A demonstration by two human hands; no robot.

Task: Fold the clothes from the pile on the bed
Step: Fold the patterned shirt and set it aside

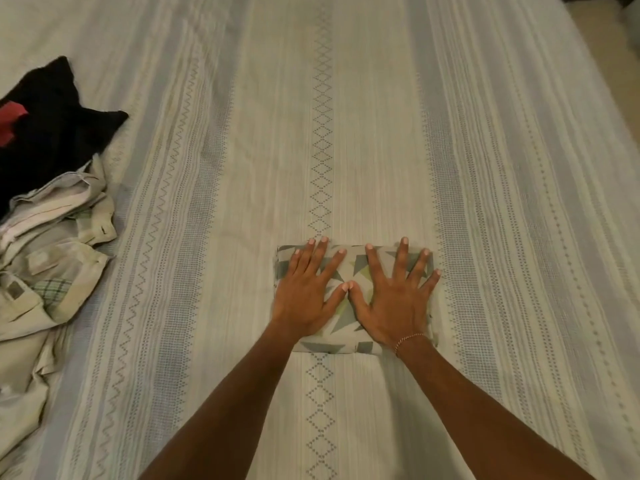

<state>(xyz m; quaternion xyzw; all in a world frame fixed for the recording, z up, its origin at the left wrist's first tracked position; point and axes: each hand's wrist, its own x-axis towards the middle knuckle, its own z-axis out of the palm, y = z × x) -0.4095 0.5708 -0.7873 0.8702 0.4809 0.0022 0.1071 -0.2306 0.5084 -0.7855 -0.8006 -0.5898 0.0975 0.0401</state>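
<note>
A small folded cloth [353, 268], pale with grey and yellow-green triangles, lies as a neat rectangle in the middle of the bed [346, 133]. My left hand [308, 292] presses flat on its left half with fingers spread. My right hand [398, 296] presses flat on its right half, fingers straight; a thin bracelet circles that wrist. The two thumbs touch at the centre. A pile of unfolded clothes [45, 244] lies at the left edge: beige garments in front, a black one [52, 133] with a red piece behind.
The bedspread is pale with grey stripes, zigzags and a central diamond line. The bed's right edge and a strip of floor [606, 36] show at the top right.
</note>
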